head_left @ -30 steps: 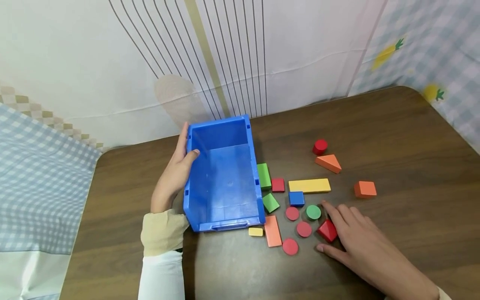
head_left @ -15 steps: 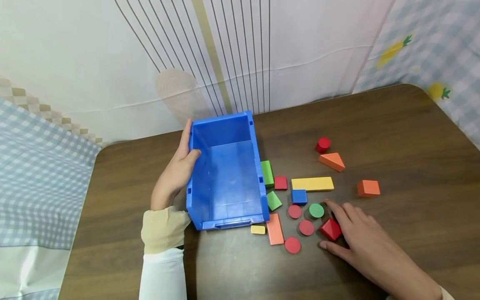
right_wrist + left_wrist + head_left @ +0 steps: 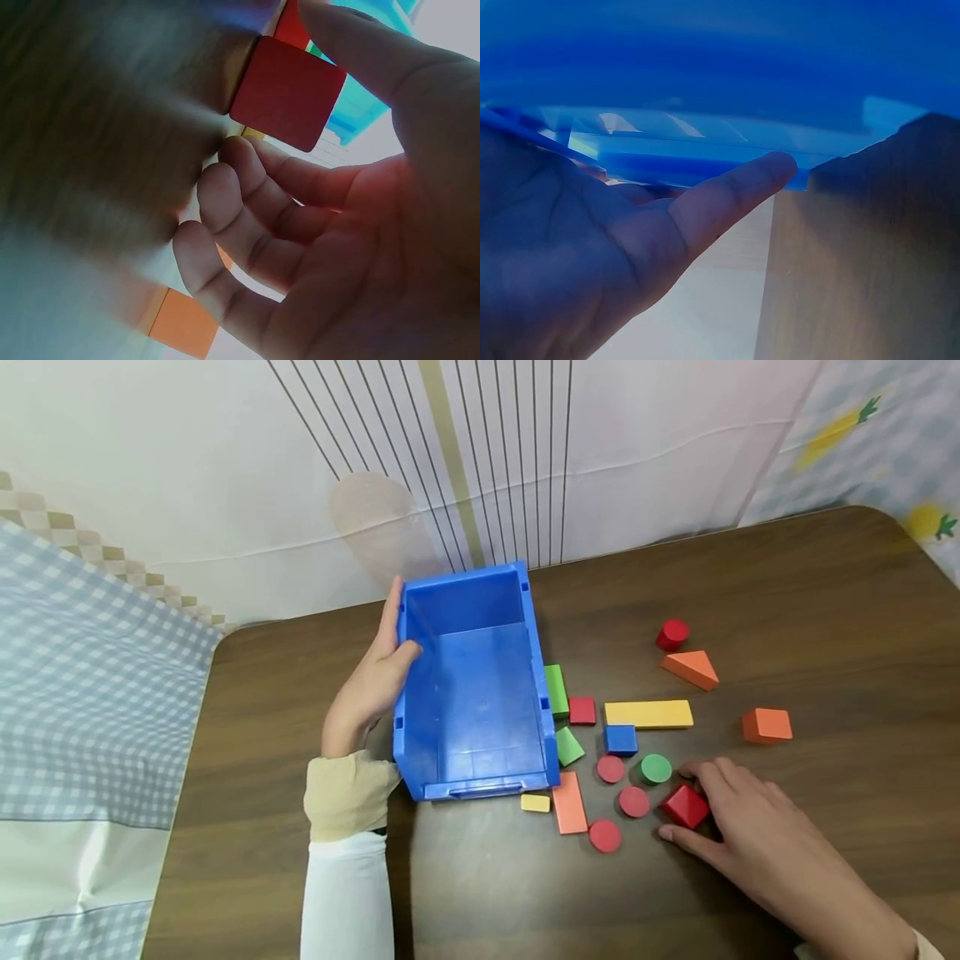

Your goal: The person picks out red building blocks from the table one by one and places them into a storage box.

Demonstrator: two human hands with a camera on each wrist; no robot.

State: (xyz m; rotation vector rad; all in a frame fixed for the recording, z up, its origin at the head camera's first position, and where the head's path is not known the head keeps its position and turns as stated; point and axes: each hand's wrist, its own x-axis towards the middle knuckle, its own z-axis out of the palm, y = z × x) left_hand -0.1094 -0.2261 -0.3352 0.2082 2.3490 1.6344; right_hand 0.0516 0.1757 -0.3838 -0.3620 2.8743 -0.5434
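My left hand (image 3: 375, 685) grips the left wall of a blue plastic bin (image 3: 480, 781), its thumb hooked over the rim and the fingers along the outside. Nothing lies inside the bin. On the table, my right hand (image 3: 757, 827) is spread around a red block (image 3: 684, 807), thumb on the near side and index finger on the far side. The right wrist view shows the red block (image 3: 287, 94) between thumb and bent fingers, with fingertips down at the tabletop. Close to that hand lie a green disc (image 3: 656, 769) and a red disc (image 3: 633, 802).
Left of the hand are a blue cube (image 3: 620, 740), a long yellow block (image 3: 648, 714), an orange plank (image 3: 570, 803) and a small yellow block (image 3: 536, 803). Farther back lie a red cylinder (image 3: 672, 634), an orange triangle (image 3: 692, 669) and an orange block (image 3: 767, 726). Curtains hang behind the table (image 3: 262, 777).
The head view has shifted, so everything sits farther right and higher. My right thumb and index finger have drawn closer around the red block. The left hand keeps its hold on the bin.
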